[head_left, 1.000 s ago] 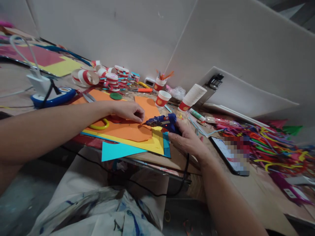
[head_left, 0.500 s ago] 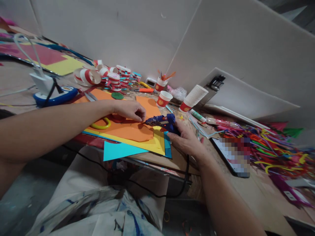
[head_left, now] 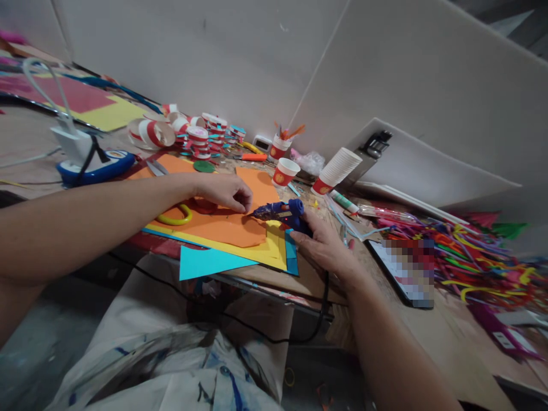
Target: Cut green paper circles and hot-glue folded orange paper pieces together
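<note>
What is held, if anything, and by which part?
The right hand holds a blue glue gun by its handle. Whether the left hand, at the orange paper, grips anything cannot be told.

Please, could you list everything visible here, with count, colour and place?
Pistol-shaped plastic glue gun: 1, blue, centre
Flat paper sheets: several, orange, yellow, turquoise, centre
Triangular paper piece: 1, turquoise, near edge
Metal scissors: 1, yellow-handled, left of centre
Round flat piece: 1, green, behind sheets
Striped paper cups: several, red-white, back left
Upright paper cups: at least 2, red-white, back centre
Leaning cup stack: 1, red-white, back right
Tubular glue stick: 1, green-white, right
Slim craft stems: many, mixed colours, far right
Rectangular phone: 1, black-edged, right
Rounded power strip: 1, blue-white, left
Small scraps: uncountable, mixed, scattered
Left hand: 1, bare, on orange sheet
Right hand: 1, bare, holding glue gun
</note>
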Demonstrator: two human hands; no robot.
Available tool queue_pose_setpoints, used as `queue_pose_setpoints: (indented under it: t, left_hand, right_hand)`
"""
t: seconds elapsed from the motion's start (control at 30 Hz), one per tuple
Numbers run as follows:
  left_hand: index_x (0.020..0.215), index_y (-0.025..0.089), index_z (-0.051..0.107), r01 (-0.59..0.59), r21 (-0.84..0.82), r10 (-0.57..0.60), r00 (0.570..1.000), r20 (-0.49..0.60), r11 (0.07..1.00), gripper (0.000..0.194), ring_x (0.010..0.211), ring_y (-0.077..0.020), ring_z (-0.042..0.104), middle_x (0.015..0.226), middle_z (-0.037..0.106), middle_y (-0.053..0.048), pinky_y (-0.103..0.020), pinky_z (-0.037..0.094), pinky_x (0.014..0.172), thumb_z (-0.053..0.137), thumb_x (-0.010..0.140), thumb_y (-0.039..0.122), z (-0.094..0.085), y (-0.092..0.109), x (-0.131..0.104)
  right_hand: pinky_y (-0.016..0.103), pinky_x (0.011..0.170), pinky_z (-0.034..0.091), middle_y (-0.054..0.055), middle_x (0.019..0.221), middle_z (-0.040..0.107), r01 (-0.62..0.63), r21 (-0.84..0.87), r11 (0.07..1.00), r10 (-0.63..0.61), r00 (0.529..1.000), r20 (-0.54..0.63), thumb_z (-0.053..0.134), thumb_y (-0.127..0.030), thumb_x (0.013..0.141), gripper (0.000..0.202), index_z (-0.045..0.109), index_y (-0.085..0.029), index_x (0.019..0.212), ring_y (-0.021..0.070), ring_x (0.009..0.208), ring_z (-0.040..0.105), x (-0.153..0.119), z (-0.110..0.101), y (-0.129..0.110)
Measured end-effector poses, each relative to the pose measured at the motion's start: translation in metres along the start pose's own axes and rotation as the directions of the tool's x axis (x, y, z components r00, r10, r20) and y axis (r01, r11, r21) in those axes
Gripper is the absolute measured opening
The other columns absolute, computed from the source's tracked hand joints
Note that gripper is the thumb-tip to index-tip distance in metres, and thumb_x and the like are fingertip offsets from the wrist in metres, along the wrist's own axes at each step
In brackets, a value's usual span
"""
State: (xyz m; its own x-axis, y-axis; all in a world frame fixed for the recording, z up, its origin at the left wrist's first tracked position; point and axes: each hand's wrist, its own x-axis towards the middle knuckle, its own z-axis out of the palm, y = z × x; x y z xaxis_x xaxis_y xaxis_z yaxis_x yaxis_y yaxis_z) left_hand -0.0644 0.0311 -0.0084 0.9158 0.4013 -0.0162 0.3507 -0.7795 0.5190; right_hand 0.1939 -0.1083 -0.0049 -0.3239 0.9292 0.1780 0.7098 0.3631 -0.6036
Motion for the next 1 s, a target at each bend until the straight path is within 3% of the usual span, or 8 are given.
queue_pose_setpoints:
  t: [0.43, 0.7, 1.0]
  left_hand:
    - [0.092, 0.017, 0.073, 0.001, -0.01, -0.002, 1.0, -0.015, 1.0, 0.019, 0.072, -0.0093, 0.063, 0.083, 0.073, 0.0, -0.015, 0.041, 0.064, 0.059, 0.079, 0.021, 0.0015, -0.002, 0.0019]
    - [0.092, 0.018, 0.074, -0.001, -0.025, 0.001, 1.0, -0.016, 1.0, 0.02, 0.073, -0.0095, 0.064, 0.083, 0.074, 0.0, -0.015, 0.041, 0.063, 0.06, 0.079, 0.022, 0.0025, -0.0074, 0.0034]
    - [0.095, 0.018, 0.075, -0.012, -0.036, 0.011, 1.0, -0.024, 0.999, 0.022, 0.076, -0.0104, 0.064, 0.088, 0.074, -0.002, -0.015, 0.042, 0.067, 0.061, 0.08, 0.025, 0.0015, -0.0079, 0.0001]
  right_hand:
    - [0.052, 0.106, 0.037, 0.009, 0.131, 0.059, 0.012, -0.031, 0.999, -0.012, 1.0, -0.005, 0.058, -0.03, 0.085, 0.05, 0.05, -0.022, 0.134, 0.0293, 0.121, 0.053, 0.0017, 0.0008, -0.0013]
    - [0.05, 0.108, 0.037, 0.006, 0.133, 0.058, 0.009, -0.001, 1.0, -0.009, 1.0, -0.007, 0.059, -0.031, 0.085, 0.054, 0.049, -0.026, 0.137, 0.0285, 0.125, 0.051, -0.0014, -0.0008, 0.002]
    - [0.046, 0.102, 0.042, 0.005, 0.126, 0.061, 0.0, 0.07, 0.998, 0.006, 0.996, -0.085, 0.062, -0.031, 0.085, 0.048, 0.053, -0.025, 0.132, 0.0267, 0.116, 0.055, -0.0071, -0.0056, -0.0055]
